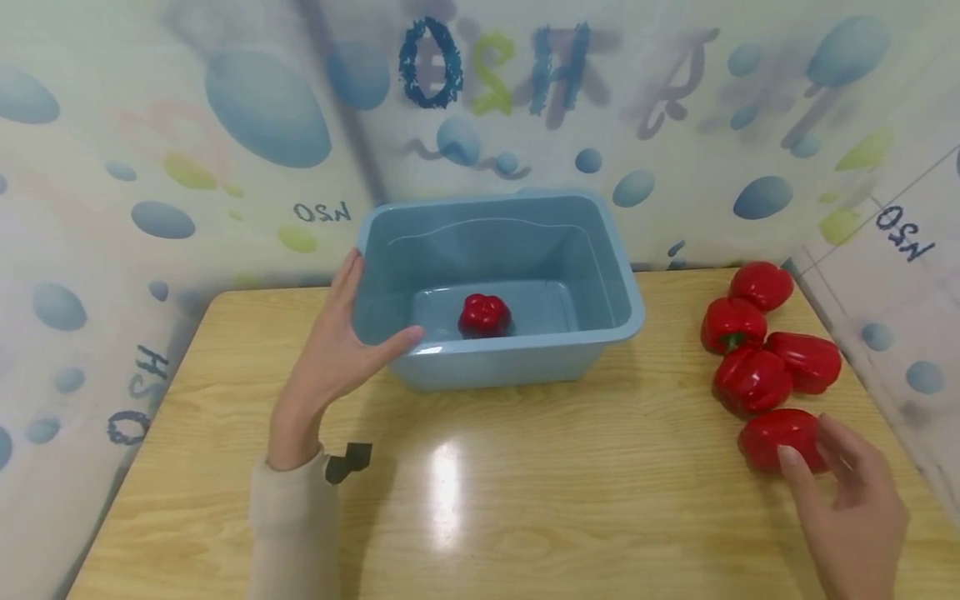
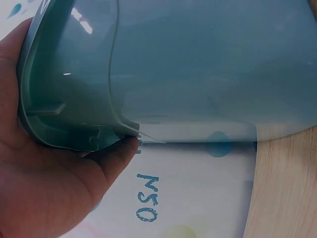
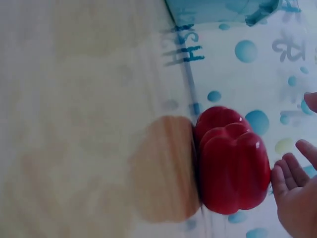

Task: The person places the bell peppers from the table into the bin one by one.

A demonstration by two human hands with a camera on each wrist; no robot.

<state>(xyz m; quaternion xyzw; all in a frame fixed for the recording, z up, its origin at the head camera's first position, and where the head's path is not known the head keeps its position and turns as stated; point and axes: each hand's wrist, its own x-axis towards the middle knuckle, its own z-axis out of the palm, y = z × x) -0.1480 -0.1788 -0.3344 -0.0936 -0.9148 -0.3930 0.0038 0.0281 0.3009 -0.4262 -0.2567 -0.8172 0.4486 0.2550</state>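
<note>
A blue plastic bin (image 1: 517, 354) stands at the back of the table with one red bell pepper (image 1: 484, 315) inside. My left hand (image 1: 341, 346) holds the bin's front left corner, thumb over the front rim and fingers along the left side. In the left wrist view, the same hand (image 2: 54, 173) wraps that corner. At right, my right hand (image 1: 855, 500) reaches to the nearest red bell pepper (image 1: 780, 437), thumb and fingers spread around its near right side. In the right wrist view, the fingertips are right beside the pepper (image 3: 235, 171), not closed around it.
Several more red bell peppers (image 1: 752, 382) lie clustered at the back right of the wooden table (image 1: 510, 500). A patterned cloth (image 1: 262, 208) with blue spots and letters hangs behind and at both sides. A dark piece (image 1: 348, 462) shows by the left sleeve.
</note>
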